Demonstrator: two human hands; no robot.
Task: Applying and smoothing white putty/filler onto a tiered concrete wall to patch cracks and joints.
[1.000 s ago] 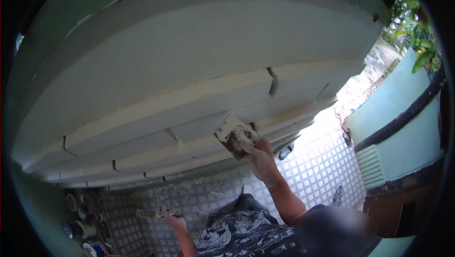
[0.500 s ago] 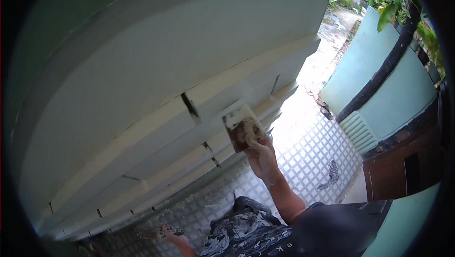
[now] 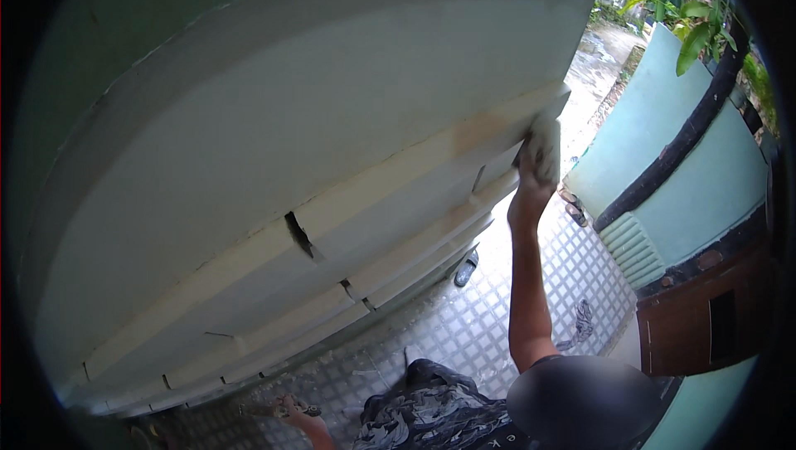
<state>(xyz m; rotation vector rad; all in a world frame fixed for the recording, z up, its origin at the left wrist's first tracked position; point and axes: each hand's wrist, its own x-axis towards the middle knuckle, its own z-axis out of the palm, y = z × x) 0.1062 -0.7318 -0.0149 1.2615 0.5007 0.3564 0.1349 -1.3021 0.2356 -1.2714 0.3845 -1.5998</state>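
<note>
My right hand (image 3: 536, 172) is raised at the right end of a cream stepped moulding (image 3: 477, 131) on the pale wall (image 3: 315, 93), closed on a flat square scraper (image 3: 543, 136) that is blurred and seems to touch the moulding's edge. Low at the bottom, my left hand (image 3: 297, 411) grips a putty-smeared flat blade (image 3: 264, 408), partly lost in shadow. Several dark slots (image 3: 297, 233) cut across the steps of the moulding.
A tiled floor (image 3: 580, 259) runs below, with a dark sandal (image 3: 466, 267), more footwear (image 3: 574, 209) and a crumpled cloth (image 3: 583, 321). At right stand a mint wall (image 3: 638, 110) with a dark band (image 3: 672, 160), a brown wooden door (image 3: 680, 325) and leafy plants (image 3: 692, 39).
My right hand has swung up and rightward with the scraper, from the middle of the moulding to its right end. The view has turned, and my left hand sits lower in it.
</note>
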